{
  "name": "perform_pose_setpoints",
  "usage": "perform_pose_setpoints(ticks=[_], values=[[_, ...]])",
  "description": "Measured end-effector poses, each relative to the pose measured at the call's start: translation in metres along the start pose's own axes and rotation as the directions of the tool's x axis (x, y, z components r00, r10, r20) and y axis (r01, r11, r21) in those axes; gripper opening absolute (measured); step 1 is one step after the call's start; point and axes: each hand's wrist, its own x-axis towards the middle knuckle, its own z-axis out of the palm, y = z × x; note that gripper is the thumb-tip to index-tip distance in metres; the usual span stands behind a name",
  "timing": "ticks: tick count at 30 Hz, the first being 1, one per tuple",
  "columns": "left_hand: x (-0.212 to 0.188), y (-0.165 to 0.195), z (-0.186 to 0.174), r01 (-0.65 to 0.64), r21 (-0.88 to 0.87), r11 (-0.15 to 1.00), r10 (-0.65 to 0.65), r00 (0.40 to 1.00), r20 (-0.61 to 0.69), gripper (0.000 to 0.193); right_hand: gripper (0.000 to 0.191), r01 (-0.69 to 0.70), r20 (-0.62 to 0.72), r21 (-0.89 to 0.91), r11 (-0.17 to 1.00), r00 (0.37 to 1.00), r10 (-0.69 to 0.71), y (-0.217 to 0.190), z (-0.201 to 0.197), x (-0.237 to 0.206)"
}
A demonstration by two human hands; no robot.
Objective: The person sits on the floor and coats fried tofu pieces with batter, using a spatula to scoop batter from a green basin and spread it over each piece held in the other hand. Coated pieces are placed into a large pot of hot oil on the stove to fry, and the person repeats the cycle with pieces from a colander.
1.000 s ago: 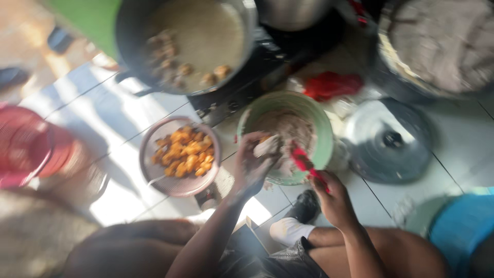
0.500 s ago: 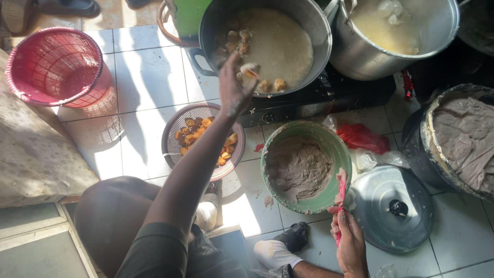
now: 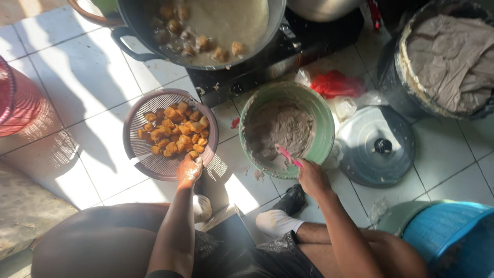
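Observation:
My left hand (image 3: 189,170) rests at the near rim of a round brown strainer basket (image 3: 140,152) that holds several golden fried pieces (image 3: 174,133); its fingers are curled over one piece at the edge. My right hand (image 3: 312,178) grips a pink spatula (image 3: 288,156) whose tip dips into grey paste (image 3: 278,128) inside a green bowl (image 3: 325,128). Above them a large dark pot (image 3: 135,15) of pale liquid with floating pieces sits on a black stove (image 3: 242,82).
A grey pot lid (image 3: 378,146) lies right of the green bowl. A big dark tub of grey dough (image 3: 447,56) stands at the right. A red basket (image 3: 18,103) is at the left, a blue basket (image 3: 453,237) at the lower right. Red plastic (image 3: 337,82) lies behind the bowl.
My left hand has come back from over the big pot down to the near edge of the strainer basket. My right hand has brought the pink spatula into the green bowl.

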Motion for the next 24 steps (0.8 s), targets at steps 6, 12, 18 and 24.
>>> perform_pose_setpoints(ticks=[6, 12, 18, 24], values=[[0.035, -0.006, -0.006, -0.173, 0.093, 0.980, 0.181, 0.980, -0.079, 0.053, 0.027, -0.043, 0.108, -0.231, 0.972, 0.992, 0.070, -0.042, 0.032, 0.035], [0.054, -0.008, -0.001, -0.118, -0.072, 0.990, 0.113, 0.991, -0.066, 0.057, 0.014, 0.030, 0.246, -0.139, 0.990, 0.969, 0.005, -0.063, 0.048, 0.065], [0.059, -0.006, -0.002, -0.121, 0.009, 0.993, 0.121, 0.992, -0.035, 0.044, 0.025, 0.127, 0.044, 0.336, 0.933, 0.988, -0.151, -0.060, 0.059, 0.067], [0.043, 0.001, 0.000, -0.205, -0.077, 0.976, 0.187, 0.963, -0.193, 0.032, 0.022, -0.535, 0.511, 0.833, 0.140, 0.842, 0.174, -0.071, 0.077, 0.049]])
